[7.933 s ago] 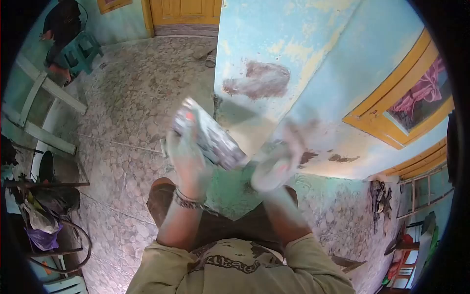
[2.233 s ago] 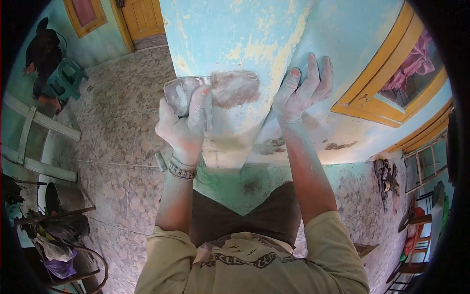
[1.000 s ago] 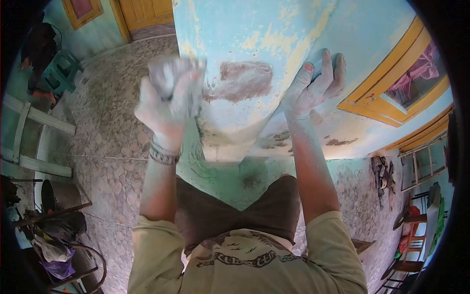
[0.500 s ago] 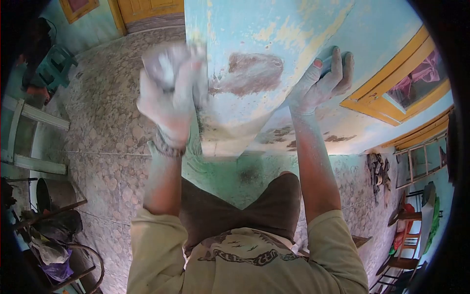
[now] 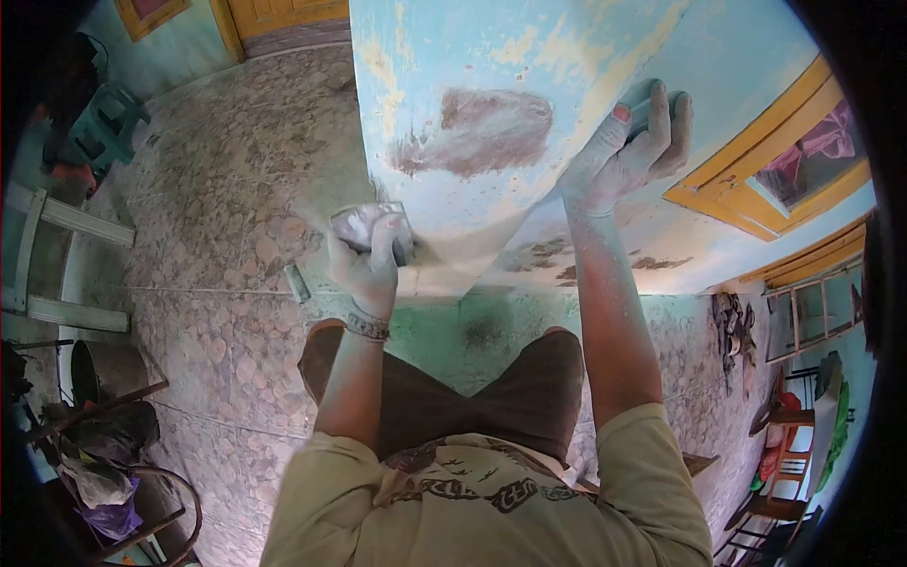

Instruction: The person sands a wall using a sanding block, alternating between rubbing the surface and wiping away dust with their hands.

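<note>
My left hand (image 5: 364, 274) is closed on a dusty sanding block (image 5: 357, 225), its thumb on the near side. The block is against the lower left edge of a pale blue wall column (image 5: 463, 52), whose paint is worn in yellowish streaks. A bare brown patch (image 5: 515, 132) shows on the column's front face. My right hand (image 5: 619, 156) rests by the column's right side, with fingers bent loosely apart and no tool visible in it. Pale dust coats both hands and forearms.
A small greenish bar (image 5: 297, 283) lies on the stone-patterned floor (image 5: 217, 227). Green stool (image 5: 109, 128) and white-framed furniture (image 5: 80, 222) stand left. To the right are a yellow window frame (image 5: 727, 180), a ladder (image 5: 822, 312) and a wooden chair (image 5: 789, 454).
My left hand has moved down and slightly right along the column's left edge, with the sanding block in it. My right hand has stayed nearly in place.
</note>
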{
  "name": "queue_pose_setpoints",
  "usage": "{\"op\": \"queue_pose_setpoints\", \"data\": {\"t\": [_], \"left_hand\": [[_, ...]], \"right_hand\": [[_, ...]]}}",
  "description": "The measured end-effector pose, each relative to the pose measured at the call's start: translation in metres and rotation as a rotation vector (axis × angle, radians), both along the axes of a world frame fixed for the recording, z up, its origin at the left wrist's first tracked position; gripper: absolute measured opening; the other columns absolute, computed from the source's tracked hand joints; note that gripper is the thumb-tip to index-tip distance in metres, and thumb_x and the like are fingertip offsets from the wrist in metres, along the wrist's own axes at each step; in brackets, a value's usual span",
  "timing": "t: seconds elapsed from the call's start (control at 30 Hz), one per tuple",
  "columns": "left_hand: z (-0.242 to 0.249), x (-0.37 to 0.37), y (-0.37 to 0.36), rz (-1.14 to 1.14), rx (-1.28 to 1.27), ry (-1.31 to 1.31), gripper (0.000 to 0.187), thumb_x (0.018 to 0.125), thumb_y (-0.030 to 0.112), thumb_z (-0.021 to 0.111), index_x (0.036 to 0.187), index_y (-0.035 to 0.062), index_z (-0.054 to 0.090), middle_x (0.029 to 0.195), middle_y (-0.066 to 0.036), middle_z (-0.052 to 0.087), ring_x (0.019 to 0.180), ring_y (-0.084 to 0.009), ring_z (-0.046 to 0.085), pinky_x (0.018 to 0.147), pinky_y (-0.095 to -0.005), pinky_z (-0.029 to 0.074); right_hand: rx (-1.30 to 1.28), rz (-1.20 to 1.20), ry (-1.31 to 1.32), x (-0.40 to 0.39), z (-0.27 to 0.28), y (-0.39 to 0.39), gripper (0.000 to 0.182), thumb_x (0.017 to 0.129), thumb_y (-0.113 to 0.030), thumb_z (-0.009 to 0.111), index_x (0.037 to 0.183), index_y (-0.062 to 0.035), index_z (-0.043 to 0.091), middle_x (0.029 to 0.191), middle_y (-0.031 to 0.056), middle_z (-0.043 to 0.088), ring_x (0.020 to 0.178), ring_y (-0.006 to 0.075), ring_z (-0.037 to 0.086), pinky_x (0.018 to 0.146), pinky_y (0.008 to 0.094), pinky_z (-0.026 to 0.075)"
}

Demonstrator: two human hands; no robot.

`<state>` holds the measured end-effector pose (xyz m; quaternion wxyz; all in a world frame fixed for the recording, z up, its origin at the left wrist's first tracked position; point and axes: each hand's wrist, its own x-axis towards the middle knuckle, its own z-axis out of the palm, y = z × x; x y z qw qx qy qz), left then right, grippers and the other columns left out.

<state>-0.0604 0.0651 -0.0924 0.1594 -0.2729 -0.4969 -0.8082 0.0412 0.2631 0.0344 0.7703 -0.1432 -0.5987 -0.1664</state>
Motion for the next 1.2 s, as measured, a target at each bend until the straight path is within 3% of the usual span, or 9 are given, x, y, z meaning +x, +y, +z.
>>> {"op": "queue_pose_setpoints", "data": {"t": [0.07,0.2,0.33,0.43,0.57,0.83,0.97,1.07,1.2], "left_hand": [[-0.026,-0.007,-0.008,0.087,-0.24,-0.093,0.024,0.081,0.008,0.076,0.096,0.0,0.06,0.084,-0.006,0.069,0.07,-0.0087,0.062,0.063,-0.0241,0.052],[0.074,-0.007,-0.006,0.129,-0.15,0.051,0.021,0.084,-0.001,0.067,0.099,0.0023,0.051,0.086,-0.004,0.06,0.075,-0.0082,0.055,0.071,-0.0238,0.048],[-0.016,-0.001,0.001,-0.18,0.105,-0.025,0.023,0.082,0.001,0.07,0.097,0.0011,0.053,0.081,-0.004,0.06,0.077,-0.0099,0.056,0.075,-0.0244,0.048],[-0.052,0.0,-0.011,0.076,-0.238,-0.024,0.03,0.08,0.011,0.078,0.095,-0.001,0.056,0.08,-0.004,0.066,0.069,-0.0086,0.059,0.065,-0.0257,0.052],[0.027,-0.012,-0.011,0.013,-0.105,-0.172,0.031,0.079,0.01,0.078,0.098,-0.0019,0.056,0.085,-0.003,0.067,0.068,-0.01,0.06,0.063,-0.0255,0.051],[-0.056,0.008,-0.008,0.225,-0.327,0.146,0.03,0.079,0.009,0.078,0.098,-0.0002,0.056,0.085,-0.004,0.067,0.071,-0.0083,0.06,0.066,-0.0237,0.051],[0.012,0.0,-0.001,-0.083,-0.007,0.02,0.027,0.08,0.008,0.077,0.095,-0.0012,0.057,0.087,-0.008,0.07,0.066,-0.0064,0.061,0.059,-0.0223,0.052],[-0.001,0.006,-0.013,0.148,-0.244,0.145,0.021,0.083,0.007,0.074,0.092,-0.0016,0.057,0.083,-0.008,0.07,0.06,-0.0065,0.06,0.054,-0.0221,0.05],[-0.059,0.084,-0.049,-0.316,-0.363,-0.204,0.023,0.087,0.014,0.071,0.088,-0.0033,0.056,0.081,-0.009,0.07,0.055,-0.0093,0.06,0.051,-0.0242,0.049]], "right_hand": [[-0.024,-0.005,-0.038,0.004,-0.003,-0.002,0.045,0.101,-0.039,0.041,0.124,-0.0019,0.054,0.134,0.0219,0.043,0.122,0.0329,0.039,0.1,0.0468,0.028],[-0.066,-0.021,-0.087,0.006,-0.003,-0.001,0.052,0.101,-0.044,0.04,0.127,-0.0004,0.05,0.137,0.0221,0.038,0.123,0.031,0.032,0.101,0.0446,0.028],[-0.069,-0.009,-0.09,0.007,-0.004,-0.001,0.052,0.101,-0.043,0.04,0.126,0.0002,0.051,0.137,0.0225,0.038,0.123,0.0311,0.032,0.102,0.0444,0.028],[-0.036,-0.024,-0.086,0.007,-0.004,0.001,0.051,0.101,-0.043,0.041,0.126,-0.0002,0.051,0.136,0.0227,0.039,0.122,0.0311,0.034,0.101,0.0442,0.029],[0.025,0.026,0.034,-0.003,-0.002,0.002,0.041,0.1,-0.037,0.044,0.12,-0.0036,0.058,0.13,0.0213,0.047,0.121,0.0345,0.042,0.1,0.0471,0.028],[0.011,0.043,0.041,-0.002,-0.005,0.004,0.041,0.099,-0.037,0.045,0.12,-0.0036,0.058,0.128,0.0214,0.049,0.12,0.0348,0.042,0.1,0.0477,0.028],[0.021,0.059,0.022,-0.001,-0.012,0.005,0.042,0.099,-0.037,0.045,0.12,-0.0032,0.058,0.128,0.0221,0.048,0.12,0.0344,0.042,0.099,0.0476,0.028],[0.002,0.054,-0.007,0.001,-0.013,0.003,0.046,0.099,-0.04,0.044,0.121,-0.0015,0.056,0.13,0.0224,0.044,0.119,0.0323,0.041,0.097,0.0449,0.032],[-0.014,0.001,-0.057,0.007,-0.013,0.001,0.055,0.1,-0.047,0.043,0.123,0.0016,0.053,0.132,0.0217,0.039,0.116,0.0287,0.042,0.093,0.0382,0.04]]}}
